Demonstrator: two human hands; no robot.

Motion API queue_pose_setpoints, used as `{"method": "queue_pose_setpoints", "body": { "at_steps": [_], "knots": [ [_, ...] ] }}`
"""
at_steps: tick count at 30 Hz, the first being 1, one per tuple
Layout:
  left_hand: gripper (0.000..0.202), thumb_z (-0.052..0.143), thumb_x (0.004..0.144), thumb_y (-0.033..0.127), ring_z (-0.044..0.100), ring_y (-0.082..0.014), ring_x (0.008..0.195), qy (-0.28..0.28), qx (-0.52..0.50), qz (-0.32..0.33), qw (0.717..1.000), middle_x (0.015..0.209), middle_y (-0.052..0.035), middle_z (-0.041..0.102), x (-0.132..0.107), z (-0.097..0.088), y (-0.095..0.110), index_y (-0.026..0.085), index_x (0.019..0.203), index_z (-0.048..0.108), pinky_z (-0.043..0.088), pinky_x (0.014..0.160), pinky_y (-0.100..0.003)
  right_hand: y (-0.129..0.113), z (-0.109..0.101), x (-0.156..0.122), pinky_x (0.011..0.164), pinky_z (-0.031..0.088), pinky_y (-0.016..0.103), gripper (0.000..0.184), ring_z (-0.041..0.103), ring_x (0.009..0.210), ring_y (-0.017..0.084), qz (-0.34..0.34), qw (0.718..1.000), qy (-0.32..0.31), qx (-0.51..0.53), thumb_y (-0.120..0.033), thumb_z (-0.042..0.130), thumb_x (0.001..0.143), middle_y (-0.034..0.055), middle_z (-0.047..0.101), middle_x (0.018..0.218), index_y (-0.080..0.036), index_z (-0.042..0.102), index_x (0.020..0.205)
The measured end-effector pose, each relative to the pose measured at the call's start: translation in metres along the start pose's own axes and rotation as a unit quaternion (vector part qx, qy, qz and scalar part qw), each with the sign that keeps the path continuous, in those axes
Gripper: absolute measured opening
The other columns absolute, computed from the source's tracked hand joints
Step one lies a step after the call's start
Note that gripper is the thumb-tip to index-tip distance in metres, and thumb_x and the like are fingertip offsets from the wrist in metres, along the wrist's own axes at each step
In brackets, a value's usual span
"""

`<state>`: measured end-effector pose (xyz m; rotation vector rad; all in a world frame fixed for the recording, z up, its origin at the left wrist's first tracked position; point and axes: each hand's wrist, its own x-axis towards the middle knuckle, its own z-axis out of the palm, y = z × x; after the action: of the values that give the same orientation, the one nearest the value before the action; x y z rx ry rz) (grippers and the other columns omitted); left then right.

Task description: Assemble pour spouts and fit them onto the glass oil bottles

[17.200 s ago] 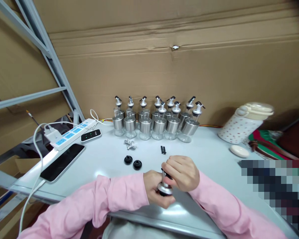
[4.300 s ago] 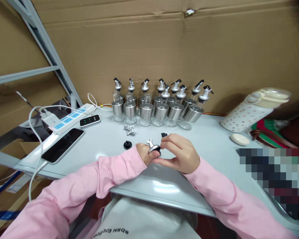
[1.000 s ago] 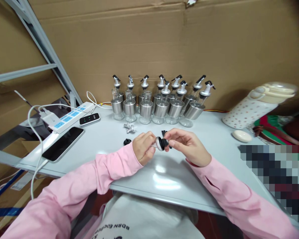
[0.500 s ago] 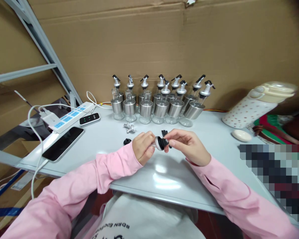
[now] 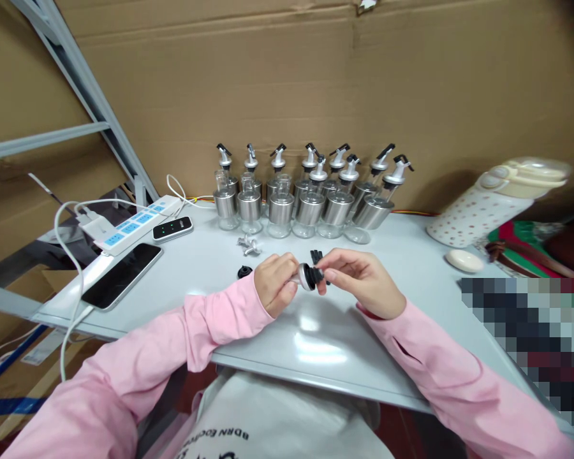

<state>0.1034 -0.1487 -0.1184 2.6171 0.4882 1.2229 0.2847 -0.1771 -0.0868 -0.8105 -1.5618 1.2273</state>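
Note:
My left hand (image 5: 275,285) is closed around a small metal spout cap (image 5: 304,276), held sideways just above the table (image 5: 210,280). My right hand (image 5: 363,280) pinches a black rubber stopper (image 5: 314,276) against the cap's open end. Both hands meet over the middle of the table. A second black stopper (image 5: 243,272) lies just left of my left hand, and a loose metal spout piece (image 5: 249,245) lies behind it. A small black part (image 5: 316,255) shows behind my right fingers.
Several glass oil bottles (image 5: 306,210) with metal collars and spouts stand in rows at the back against cardboard. A power strip (image 5: 124,231), a remote (image 5: 172,228) and a phone (image 5: 121,275) lie left. A spotted thermos (image 5: 483,207) and a soap-like oval (image 5: 465,261) are right.
Since a second ago the hands have hardly moved; the right fingers have shifted slightly on the black stopper at the cap. Earlier, the hands worked lower and nearer the table's front edge.

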Motion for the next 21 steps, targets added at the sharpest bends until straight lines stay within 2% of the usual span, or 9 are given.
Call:
{"method": "queue_pose_setpoints", "body": {
  "at_steps": [9, 13, 16, 21],
  "knots": [
    [0.031, 0.017, 0.089, 0.032, 0.039, -0.0151, 0.058, 0.001, -0.015, -0.006, 1.0, 0.066, -0.0037, 0.045, 0.0013, -0.0013, 0.0034, 0.019, 0.069, 0.036, 0.037, 0.059, -0.03, 0.0008, -0.0008, -0.0008, 0.049, 0.043, 0.026, 0.031, 0.053, 0.043, 0.011, 0.001, 0.999, -0.018, -0.031, -0.045, 0.067, 0.069, 0.0004, 0.059, 0.048, -0.016, 0.057, 0.067],
    [0.04, 0.014, 0.09, 0.041, 0.038, -0.0134, 0.053, -0.021, -0.076, -0.067, 0.995, 0.056, -0.0001, 0.04, 0.0008, 0.0007, 0.005, 0.019, 0.064, 0.035, 0.037, 0.057, -0.028, 0.0051, -0.0031, -0.0003, 0.049, 0.042, 0.025, 0.032, 0.052, 0.043, 0.01, 0.007, 0.999, -0.027, -0.038, -0.046, 0.066, 0.069, 0.0004, 0.059, 0.048, -0.015, 0.056, 0.066],
    [0.042, 0.018, 0.089, 0.045, 0.039, -0.0119, 0.05, -0.038, -0.133, -0.12, 0.983, 0.052, 0.0015, 0.04, 0.0003, 0.0018, 0.0056, 0.018, 0.065, 0.04, 0.038, 0.053, -0.026, 0.0078, -0.0049, 0.0005, 0.048, 0.042, 0.025, 0.034, 0.052, 0.042, 0.01, 0.026, 0.998, -0.035, -0.035, -0.048, 0.065, 0.069, 0.0004, 0.058, 0.047, -0.015, 0.056, 0.065],
    [0.038, 0.024, 0.087, 0.041, 0.039, -0.0106, 0.047, -0.047, -0.169, -0.145, 0.974, 0.048, 0.0023, 0.04, 0.0002, 0.0026, 0.0049, 0.017, 0.064, 0.043, 0.036, 0.048, -0.023, 0.008, -0.0058, 0.0012, 0.047, 0.041, 0.025, 0.036, 0.051, 0.041, 0.01, 0.048, 0.997, -0.052, -0.032, -0.05, 0.066, 0.067, 0.0001, 0.057, 0.048, -0.015, 0.056, 0.066]
  ]
}}
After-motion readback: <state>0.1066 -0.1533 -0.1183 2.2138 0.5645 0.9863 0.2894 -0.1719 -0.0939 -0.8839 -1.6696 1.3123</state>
